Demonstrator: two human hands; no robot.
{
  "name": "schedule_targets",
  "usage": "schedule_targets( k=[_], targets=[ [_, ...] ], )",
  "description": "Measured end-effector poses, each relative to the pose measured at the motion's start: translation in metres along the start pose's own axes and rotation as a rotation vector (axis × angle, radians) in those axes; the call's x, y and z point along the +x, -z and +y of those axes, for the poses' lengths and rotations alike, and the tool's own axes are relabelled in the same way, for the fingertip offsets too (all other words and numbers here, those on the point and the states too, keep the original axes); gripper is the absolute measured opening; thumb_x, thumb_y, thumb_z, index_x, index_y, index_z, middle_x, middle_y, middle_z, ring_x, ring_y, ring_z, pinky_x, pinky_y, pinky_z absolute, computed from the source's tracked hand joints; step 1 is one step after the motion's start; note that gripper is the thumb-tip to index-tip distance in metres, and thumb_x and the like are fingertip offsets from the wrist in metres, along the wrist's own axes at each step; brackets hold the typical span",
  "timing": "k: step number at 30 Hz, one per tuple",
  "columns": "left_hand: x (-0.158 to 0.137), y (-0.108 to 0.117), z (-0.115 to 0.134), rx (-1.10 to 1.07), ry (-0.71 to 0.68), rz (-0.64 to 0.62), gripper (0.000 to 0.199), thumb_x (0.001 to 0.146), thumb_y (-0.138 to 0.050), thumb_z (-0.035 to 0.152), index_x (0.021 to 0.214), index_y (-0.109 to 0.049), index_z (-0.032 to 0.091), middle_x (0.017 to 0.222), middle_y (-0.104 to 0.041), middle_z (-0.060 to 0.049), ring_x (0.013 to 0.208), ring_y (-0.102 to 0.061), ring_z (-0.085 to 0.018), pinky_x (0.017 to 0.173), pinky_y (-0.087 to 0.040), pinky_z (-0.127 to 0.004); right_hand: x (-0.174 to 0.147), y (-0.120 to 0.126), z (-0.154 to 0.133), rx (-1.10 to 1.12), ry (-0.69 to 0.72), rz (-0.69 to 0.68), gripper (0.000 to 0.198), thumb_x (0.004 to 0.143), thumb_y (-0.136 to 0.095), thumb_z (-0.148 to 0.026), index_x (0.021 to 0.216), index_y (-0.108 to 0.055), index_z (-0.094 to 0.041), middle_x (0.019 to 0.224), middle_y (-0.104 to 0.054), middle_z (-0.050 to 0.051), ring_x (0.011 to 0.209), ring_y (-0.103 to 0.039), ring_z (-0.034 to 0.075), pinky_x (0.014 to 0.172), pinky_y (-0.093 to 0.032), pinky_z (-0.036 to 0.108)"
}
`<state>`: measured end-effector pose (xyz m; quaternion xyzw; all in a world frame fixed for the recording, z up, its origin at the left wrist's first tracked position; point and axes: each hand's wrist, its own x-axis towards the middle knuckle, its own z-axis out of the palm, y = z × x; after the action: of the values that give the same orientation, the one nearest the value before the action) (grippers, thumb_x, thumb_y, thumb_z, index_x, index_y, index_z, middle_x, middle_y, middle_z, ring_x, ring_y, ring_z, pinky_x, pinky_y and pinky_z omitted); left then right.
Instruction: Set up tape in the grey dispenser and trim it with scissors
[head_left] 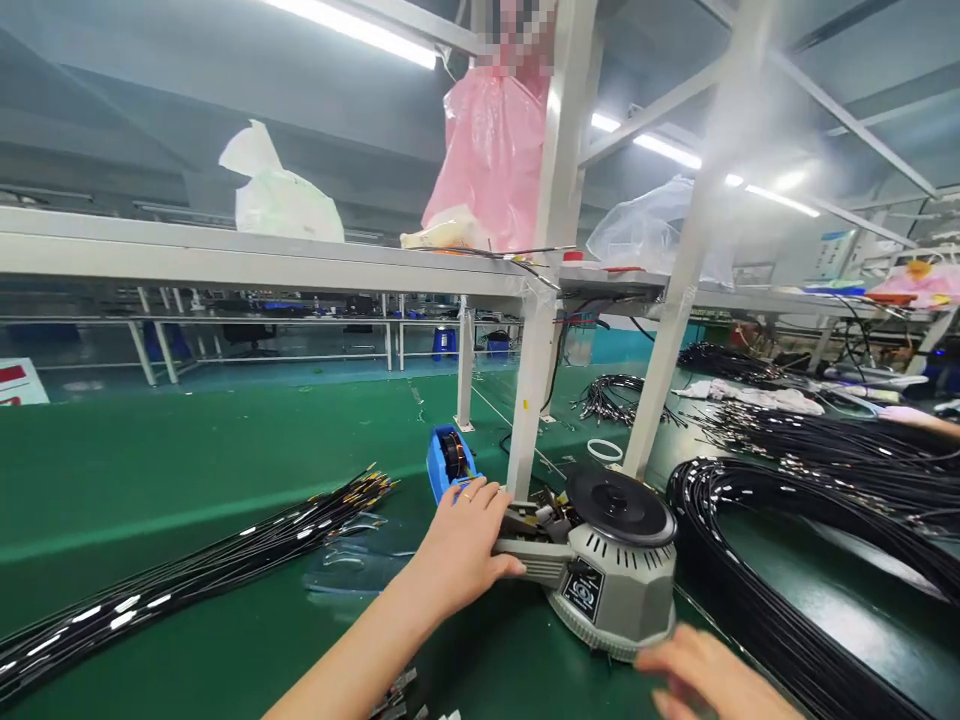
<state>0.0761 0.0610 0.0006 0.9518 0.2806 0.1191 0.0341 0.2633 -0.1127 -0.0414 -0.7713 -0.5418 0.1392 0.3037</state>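
Observation:
A grey round tape dispenser machine point(611, 585) with a black disc on top stands on the green table point(187, 450). My left hand point(461, 545) rests on the machine's front left end, fingers spread over its feed slot. My right hand point(705, 675), blurred, is at the machine's lower right edge, touching or just beside its base; nothing shows in it. A blue tape holder point(448, 460) with a dark roll stands just behind my left hand.
A long bundle of black cables point(195, 570) lies at the left, clear plastic bags point(352, 565) beside it. Big coils of black cable point(810, 520) fill the right. White frame posts point(534, 380) rise behind the machine. Bags sit on the shelf above point(277, 200).

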Motion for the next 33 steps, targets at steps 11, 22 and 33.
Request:
schedule_targets(
  k=[11,22,33],
  targets=[
    [-0.013,-0.030,0.003,0.008,0.030,0.160,0.065,0.077,-0.070,0.038,0.132,-0.046,0.016,0.146,-0.043,-0.015,0.139,-0.029,-0.034,0.111,-0.030,-0.056,0.126,0.055,-0.074,-0.112,0.092,-0.273,0.013,0.063,-0.056,-0.030,0.065,-0.068,-0.026,0.060,-0.060,-0.001,0.059,-0.047,0.016,0.056,-0.035,0.031],
    [-0.018,-0.027,0.001,-0.052,0.000,0.108,0.067,0.079,-0.067,0.039,0.136,-0.042,0.012,0.145,-0.044,-0.016,0.140,-0.027,-0.035,0.113,-0.027,-0.059,0.151,0.050,-0.079,-0.259,0.087,-0.555,0.007,0.053,-0.052,-0.027,0.051,-0.058,-0.024,0.049,-0.043,-0.004,0.052,-0.033,0.013,0.053,-0.021,0.032],
    [-0.017,-0.026,0.003,-0.054,-0.007,0.125,0.064,0.079,-0.068,0.038,0.132,-0.046,0.011,0.143,-0.046,-0.017,0.139,-0.029,-0.036,0.111,-0.028,-0.060,0.142,0.051,-0.083,-0.158,0.023,-0.486,0.010,0.055,-0.051,-0.030,0.051,-0.053,-0.021,0.055,-0.043,-0.003,0.056,-0.033,0.012,0.057,-0.023,0.030]
  ],
)
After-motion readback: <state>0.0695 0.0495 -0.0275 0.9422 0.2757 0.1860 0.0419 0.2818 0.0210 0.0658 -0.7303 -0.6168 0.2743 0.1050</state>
